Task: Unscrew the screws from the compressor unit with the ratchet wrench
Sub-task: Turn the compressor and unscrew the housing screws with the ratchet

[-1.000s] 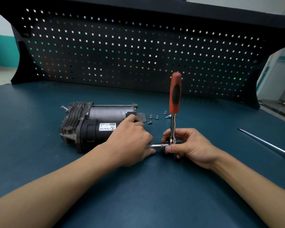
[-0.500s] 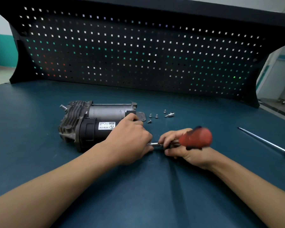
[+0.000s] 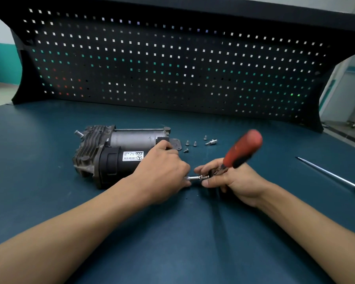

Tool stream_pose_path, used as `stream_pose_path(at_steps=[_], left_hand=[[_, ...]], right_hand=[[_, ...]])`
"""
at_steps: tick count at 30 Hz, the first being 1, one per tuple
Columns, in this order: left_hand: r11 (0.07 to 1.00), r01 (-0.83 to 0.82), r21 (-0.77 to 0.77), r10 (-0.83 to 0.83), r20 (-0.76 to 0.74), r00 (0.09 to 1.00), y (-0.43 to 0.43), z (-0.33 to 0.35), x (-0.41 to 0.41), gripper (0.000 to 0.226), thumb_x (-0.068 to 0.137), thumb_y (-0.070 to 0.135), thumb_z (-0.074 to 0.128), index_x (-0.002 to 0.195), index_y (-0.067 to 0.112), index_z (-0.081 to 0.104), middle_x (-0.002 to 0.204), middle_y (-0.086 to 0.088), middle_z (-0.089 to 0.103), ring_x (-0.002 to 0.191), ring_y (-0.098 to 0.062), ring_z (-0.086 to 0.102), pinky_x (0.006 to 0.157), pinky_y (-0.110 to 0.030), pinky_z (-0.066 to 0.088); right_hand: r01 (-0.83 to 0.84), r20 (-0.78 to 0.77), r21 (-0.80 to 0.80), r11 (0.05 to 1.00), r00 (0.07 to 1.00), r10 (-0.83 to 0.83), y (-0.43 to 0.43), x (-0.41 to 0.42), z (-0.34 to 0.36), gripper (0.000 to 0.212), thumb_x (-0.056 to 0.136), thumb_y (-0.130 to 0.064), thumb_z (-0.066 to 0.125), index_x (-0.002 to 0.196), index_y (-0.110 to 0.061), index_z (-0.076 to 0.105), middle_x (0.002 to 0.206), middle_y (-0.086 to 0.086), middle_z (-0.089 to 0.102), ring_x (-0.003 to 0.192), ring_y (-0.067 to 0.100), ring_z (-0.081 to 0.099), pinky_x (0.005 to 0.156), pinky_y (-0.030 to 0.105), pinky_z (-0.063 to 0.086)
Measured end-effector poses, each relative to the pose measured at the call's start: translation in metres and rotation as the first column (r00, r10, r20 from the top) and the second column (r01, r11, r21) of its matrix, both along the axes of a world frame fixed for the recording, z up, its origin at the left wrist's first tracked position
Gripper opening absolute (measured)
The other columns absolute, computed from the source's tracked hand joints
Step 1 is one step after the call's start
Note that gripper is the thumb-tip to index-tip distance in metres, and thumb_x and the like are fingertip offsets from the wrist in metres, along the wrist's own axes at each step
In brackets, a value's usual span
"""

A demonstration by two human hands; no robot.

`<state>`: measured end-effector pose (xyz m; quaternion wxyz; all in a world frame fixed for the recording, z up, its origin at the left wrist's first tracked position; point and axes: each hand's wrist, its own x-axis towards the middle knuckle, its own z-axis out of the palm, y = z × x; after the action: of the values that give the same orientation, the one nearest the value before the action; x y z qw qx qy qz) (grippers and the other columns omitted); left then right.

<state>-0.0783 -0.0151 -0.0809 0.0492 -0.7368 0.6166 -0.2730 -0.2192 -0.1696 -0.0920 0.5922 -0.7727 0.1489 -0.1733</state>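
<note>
Lying sideways, compressor unit (image 3: pixel 115 160) shows grey fins, black labelled cylinder.

- A workshop is shown: a black perforated tool board (image 3: pixel 172 68) is mounted along the far edge of a teal-topped workbench (image 3: pixel 49 201).
- A compressor unit (image 3: pixel 119 152) is laid on it beside removed screws (image 3: pixel 194 143).
- A ratchet wrench (image 3: pixel 240 150) is held above it.
- A screwdriver (image 3: pixel 326 175) is left near the right edge.

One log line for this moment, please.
left hand: holds compressor unit | right hand: grips ratchet wrench near its head | loose screws: on table
</note>
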Motion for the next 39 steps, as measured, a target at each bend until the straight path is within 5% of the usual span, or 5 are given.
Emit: stream_pose_path(at_steps=[7,14,26,32,39], left_hand=[[1.000,-0.001,-0.006,0.001,-0.024,1.000,0.000,0.001,-0.002,0.036,0.096,0.058,0.046,0.092,0.026,0.062,0.091,0.001,0.070,0.097,-0.020,0.060,0.100,-0.035,0.025],[1.000,0.016,-0.014,-0.016,-0.007,1.000,0.001,0.000,-0.001,0.036,0.095,0.058,0.046,0.092,0.026,0.062,0.090,0.002,0.070,0.098,-0.019,0.061,0.100,-0.035,0.024],[0.999,0.030,-0.045,-0.031,-0.036,0.999,0.002,0.002,0.000,0.029,0.095,0.057,0.045,0.083,0.030,0.046,0.090,0.002,0.070,0.098,-0.020,0.062,0.100,-0.034,0.024],[0.999,0.034,-0.029,-0.035,-0.009,0.999,0.004,0.002,-0.001,0.032,0.095,0.058,0.045,0.080,0.030,0.042,0.087,0.004,0.069,0.094,-0.020,0.061,0.100,-0.035,0.029],[1.000,0.028,-0.005,-0.028,0.025,0.999,0.004,0.001,0.000,0.036,0.095,0.059,0.044,0.089,0.028,0.061,0.088,0.005,0.070,0.095,-0.019,0.060,0.101,-0.037,0.030]], right_hand=[[0.044,-0.091,0.069,0.997,0.995,-0.038,-0.001,0.003,0.003,0.008,0.075,-0.016,0.081,0.081,-0.015,0.076,0.091,0.011,0.077,0.063,0.017,0.071,0.036,0.017,0.026],[0.031,-0.142,0.011,0.999,0.989,-0.030,-0.001,0.005,0.003,0.053,0.071,-0.052,0.069,0.094,-0.004,0.067,0.079,0.003,0.072,0.048,0.019,0.065,0.031,0.018,0.027],[-0.062,-0.196,0.120,0.991,0.977,0.084,-0.014,0.003,0.003,0.029,0.102,-0.034,0.051,0.095,-0.008,0.061,0.091,0.018,0.076,0.045,0.013,0.055,0.035,0.018,0.039],[-0.067,-0.134,0.080,0.994,0.988,0.078,-0.016,-0.001,0.001,0.053,0.073,-0.037,0.077,0.100,0.008,0.067,0.080,0.010,0.064,0.050,0.012,0.056,0.039,0.018,0.041],[-0.105,-0.024,0.125,0.987,0.994,0.108,-0.016,-0.007,0.000,0.049,0.061,-0.024,0.084,0.107,-0.011,0.071,0.098,0.012,0.074,0.056,0.019,0.063,0.043,0.021,0.047]])
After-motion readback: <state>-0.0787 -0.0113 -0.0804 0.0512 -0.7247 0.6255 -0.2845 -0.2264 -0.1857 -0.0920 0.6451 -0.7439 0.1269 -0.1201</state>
